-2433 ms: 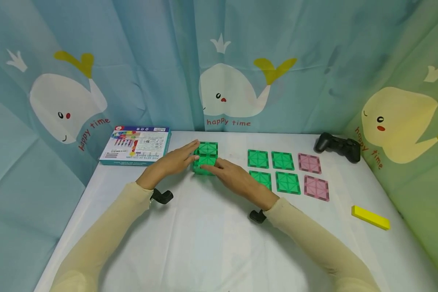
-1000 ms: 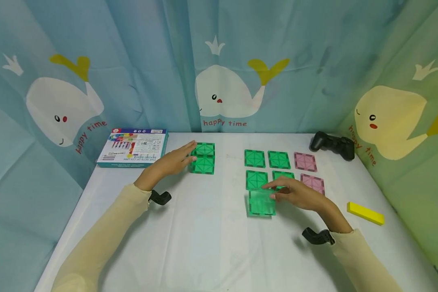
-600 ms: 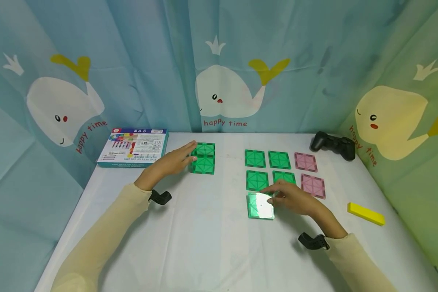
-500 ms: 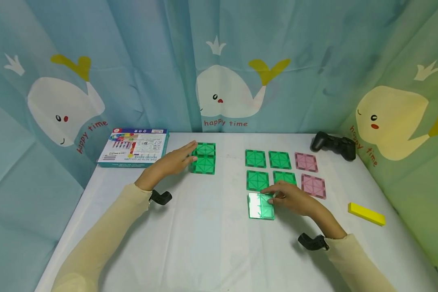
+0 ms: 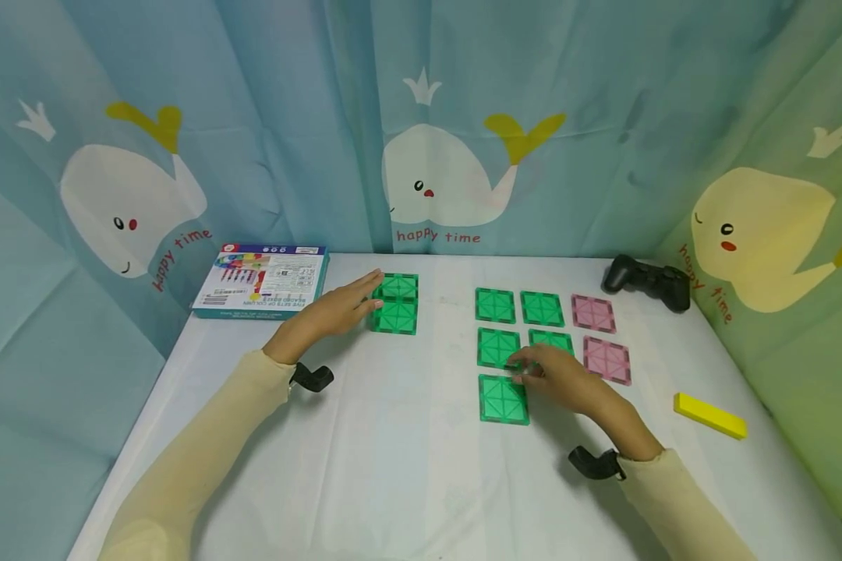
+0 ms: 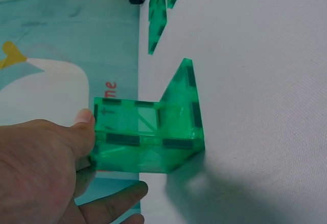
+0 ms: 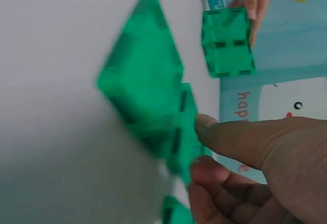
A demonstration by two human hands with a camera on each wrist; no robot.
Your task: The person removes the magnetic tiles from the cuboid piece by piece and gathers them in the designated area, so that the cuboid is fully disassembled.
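Observation:
My left hand [image 5: 326, 310], thumb apart from its long fingers, touches the left side of a structure of joined green magnetic tiles [image 5: 395, 304]. In the left wrist view the thumb tip meets the edge of this upright green structure [image 6: 143, 137], with the fingers stretched out below. My right hand [image 5: 557, 378] hovers low at a corner of the nearest loose green magnetic tile [image 5: 503, 401], which lies on the table. Its thumb and index finger are parted, as the right wrist view shows, with nothing between them; the near tile [image 7: 145, 76] is blurred there.
Several more green tiles [image 5: 494, 305] lie in two columns, with two pink tiles [image 5: 606, 360] to their right. A boxed set [image 5: 263, 280] stands back left, a black game controller [image 5: 647, 283] back right. A yellow block [image 5: 710, 416] lies right. A whale-print curtain [image 5: 309, 132] encloses the white table.
My right hand has left the structure, carried a green tile right and laid it at the near end of the left column, then loosened its fingers. My left hand stays beside the structure.

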